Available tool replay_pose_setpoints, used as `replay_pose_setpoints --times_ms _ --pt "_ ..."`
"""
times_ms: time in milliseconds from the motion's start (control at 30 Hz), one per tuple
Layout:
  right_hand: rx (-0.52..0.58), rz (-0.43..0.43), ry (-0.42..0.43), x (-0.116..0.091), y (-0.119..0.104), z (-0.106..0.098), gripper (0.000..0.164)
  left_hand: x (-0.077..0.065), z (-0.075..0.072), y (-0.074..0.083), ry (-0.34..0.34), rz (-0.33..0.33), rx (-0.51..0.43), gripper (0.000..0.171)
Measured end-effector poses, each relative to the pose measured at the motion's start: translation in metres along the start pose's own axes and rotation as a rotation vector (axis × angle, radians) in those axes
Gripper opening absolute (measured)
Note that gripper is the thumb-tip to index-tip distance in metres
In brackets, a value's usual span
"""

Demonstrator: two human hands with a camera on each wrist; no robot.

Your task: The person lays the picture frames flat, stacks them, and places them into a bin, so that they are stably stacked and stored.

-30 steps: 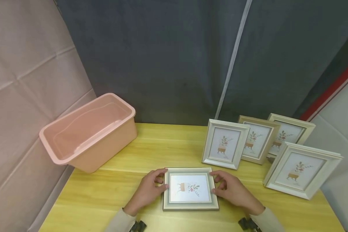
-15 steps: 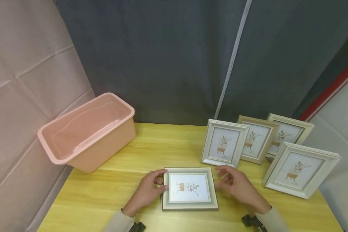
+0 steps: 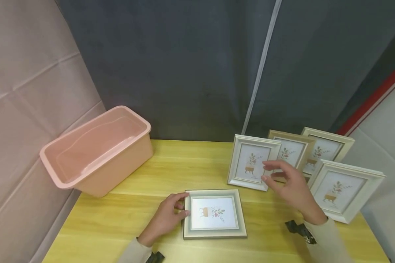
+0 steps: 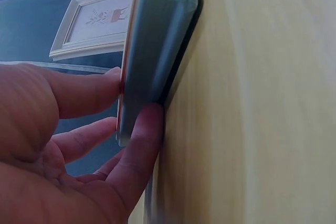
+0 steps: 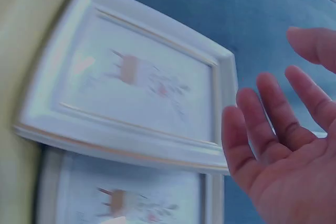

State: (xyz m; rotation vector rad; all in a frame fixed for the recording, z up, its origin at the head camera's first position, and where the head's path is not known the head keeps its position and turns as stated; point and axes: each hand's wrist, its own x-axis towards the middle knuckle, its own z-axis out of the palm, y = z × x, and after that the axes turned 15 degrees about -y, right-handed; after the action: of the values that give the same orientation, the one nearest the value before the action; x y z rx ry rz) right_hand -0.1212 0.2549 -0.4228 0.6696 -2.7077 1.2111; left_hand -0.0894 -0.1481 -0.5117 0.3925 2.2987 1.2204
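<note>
A cream picture frame (image 3: 215, 233) lies flat on the table, its plant-pot print turned sideways. My left hand (image 3: 166, 218) holds this frame by its left edge. In the left wrist view, the thumb and fingers (image 4: 149, 124) bear on the frame's rim, one fingertip low by the tabletop. My right hand (image 3: 291, 186) is in the air with bent, parted fingers and holds nothing. From the head camera it overlaps the white standing frame (image 3: 233, 171) and the tan frame (image 3: 307, 153) behind it. In the right wrist view, its fingers show beside the white frame (image 5: 157, 153).
A second cream frame (image 3: 347, 142) stands at the back right, and a larger white frame (image 3: 365, 193) stands in front of it. A pink plastic tub (image 3: 118, 160) sits at the table's back left. A dark curtain (image 3: 184, 73) hangs behind the wooden table (image 3: 118, 219).
My right hand has let go of the lying frame's right edge and moved up and right toward the standing frames. The left hand has stayed at the left edge.
</note>
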Motion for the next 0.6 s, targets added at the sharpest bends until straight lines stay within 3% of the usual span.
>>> replay_pose_setpoints --times_ms 333,600 --pt "-0.074 -0.023 0.114 0.034 -0.001 -0.032 0.037 0.001 -0.001 -0.001 0.009 0.007 0.005 0.059" --pt "-0.126 0.054 0.074 0.056 0.007 -0.041 0.037 0.000 0.000 0.000 0.011 0.004 -0.002 0.058"
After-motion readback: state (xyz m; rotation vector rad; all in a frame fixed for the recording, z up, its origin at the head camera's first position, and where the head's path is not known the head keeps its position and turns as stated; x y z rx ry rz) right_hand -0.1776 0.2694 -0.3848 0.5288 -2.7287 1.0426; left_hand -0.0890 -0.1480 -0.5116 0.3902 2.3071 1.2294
